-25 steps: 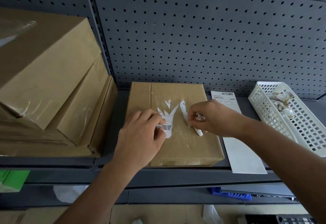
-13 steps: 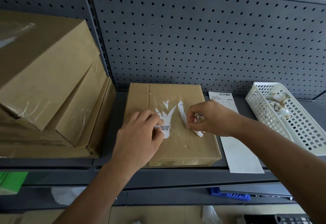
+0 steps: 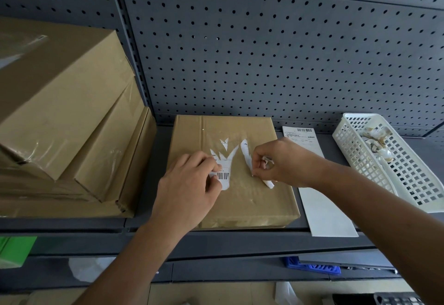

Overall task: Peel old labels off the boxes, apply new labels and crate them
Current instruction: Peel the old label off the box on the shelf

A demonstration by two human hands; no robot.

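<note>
Head view: the flat brown cardboard box [image 3: 242, 206] lies on the grey metal shelf [image 3: 240, 238], torn white label scraps [image 3: 224, 144] on top. Left hand [image 3: 187, 189] pinches the barcode scrap [image 3: 224, 177], right hand [image 3: 281, 162] the narrow strip [image 3: 246, 155] — neither lifted much further than a second ago, so peeling drags.

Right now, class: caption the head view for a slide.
Left hand and right hand pinch torn label strips on a cardboard box; scraps lie in a white basket.
</note>
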